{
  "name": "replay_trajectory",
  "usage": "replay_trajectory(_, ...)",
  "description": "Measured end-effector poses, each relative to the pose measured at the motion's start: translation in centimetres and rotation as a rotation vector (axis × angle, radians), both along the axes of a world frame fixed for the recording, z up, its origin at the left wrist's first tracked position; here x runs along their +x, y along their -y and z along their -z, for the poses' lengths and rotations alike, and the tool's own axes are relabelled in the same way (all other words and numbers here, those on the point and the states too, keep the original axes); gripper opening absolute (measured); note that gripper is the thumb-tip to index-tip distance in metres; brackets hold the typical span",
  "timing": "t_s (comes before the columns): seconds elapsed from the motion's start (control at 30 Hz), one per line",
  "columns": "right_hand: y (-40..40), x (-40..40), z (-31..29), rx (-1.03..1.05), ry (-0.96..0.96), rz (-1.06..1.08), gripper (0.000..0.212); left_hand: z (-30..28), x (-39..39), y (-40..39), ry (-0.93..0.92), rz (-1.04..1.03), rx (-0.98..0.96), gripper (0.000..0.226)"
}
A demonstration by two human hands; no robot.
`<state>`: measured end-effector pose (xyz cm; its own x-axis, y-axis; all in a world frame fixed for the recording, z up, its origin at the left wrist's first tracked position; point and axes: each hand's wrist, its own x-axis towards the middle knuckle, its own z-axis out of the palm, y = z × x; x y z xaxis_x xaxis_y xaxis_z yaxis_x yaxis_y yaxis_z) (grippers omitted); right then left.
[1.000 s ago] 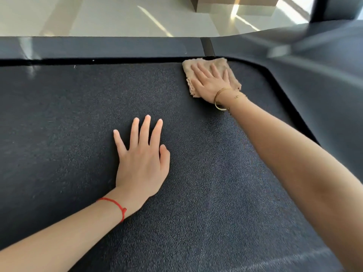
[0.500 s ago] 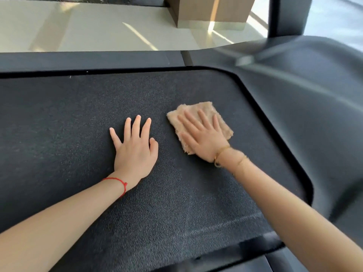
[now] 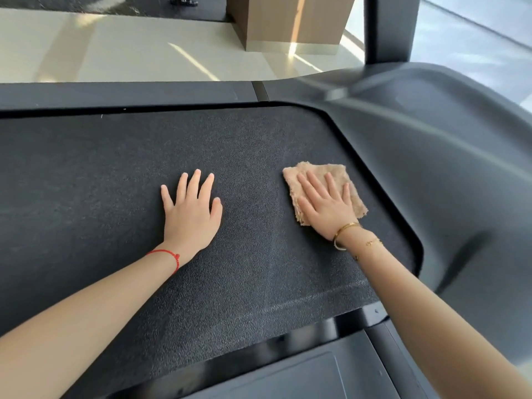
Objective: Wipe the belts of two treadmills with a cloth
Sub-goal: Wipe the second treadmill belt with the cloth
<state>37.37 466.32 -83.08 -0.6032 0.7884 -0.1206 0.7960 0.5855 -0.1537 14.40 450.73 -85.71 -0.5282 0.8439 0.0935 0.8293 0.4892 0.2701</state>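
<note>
Tan cloth on the belt, mid-wipe.
My right hand pressed it flat, fingers spread, near the belt's right edge; my left hand braced open. Next I probably needed another pass.

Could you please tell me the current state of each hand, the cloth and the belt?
left hand: flat, fingers spread, bare on the belt
right hand: flat, pressing the cloth down
cloth: folded, lying on the belt under the palm
belt: dark, textured, uncovered
</note>
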Motion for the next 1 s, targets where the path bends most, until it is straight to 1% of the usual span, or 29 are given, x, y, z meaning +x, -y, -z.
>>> replay_trajectory(0.17,8.0,2.6,0.0,0.006,-0.032,-0.268,0.058,0.2,0.4,2.2,-0.016,0.042,0.028,0.057)
replay_trajectory(0.23,9.4,4.5,0.2,0.011,-0.025,-0.301,0.058,0.2,0.6,3.2,-0.021,0.063,0.037,0.057)
replay_trajectory(0.3,9.2,6.8,0.3,0.023,-0.029,-0.237,0.055,0.2,0.6,4.3,-0.02,0.077,0.038,0.057)
replay_trajectory(0.37,8.1,8.7,0.3,0.018,-0.018,-0.092,0.052,0.3,0.6,5.3,-0.016,0.088,0.042,0.056)
replay_trajectory(0.43,7.2,9.3,0.3,0.005,0.014,0.042,0.054,0.3,0.6,6.1,-0.014,0.098,0.043,0.056)
replay_trajectory(0.5,7.4,8.9,0.2,0.012,0.043,0.093,0.055,0.2,0.5,6.6,-0.009,0.108,0.042,0.056)
replay_trajectory(0.53,8.0,8.5,0.1,0.015,0.05,0.085,0.055,0.2,0.5,6.9,-0.007,0.112,0.039,0.056)
replay_trajectory(0.6,10.1,7.4,0.0,0.015,0.045,-0.007,0.054,0.1,0.4,7.5,-0.01,0.116,0.03,0.056)
replay_trajectory(0.73,15.6,3.9,0.4,-0.017,-0.002,-0.308,0.056,0.1,-0.1,9.3,-0.01,0.104,0.025,0.055)
replay_trajectory(0.8,16.6,2.0,0.7,-0.008,-0.026,-0.398,0.055,0.1,-0.4,10.4,-0.002,0.076,0.016,0.055)
replay_trajectory(0.93,13.9,-0.5,0.9,0.03,-0.027,-0.467,0.055,0.0,-1.3,13.1,0.004,-0.01,-0.018,0.055)
replay_trajectory(1.0,11.1,-2.3,0.9,0.025,-0.03,-0.402,0.055,-0.1,-1.7,14.4,0.012,-0.044,-0.024,0.055)
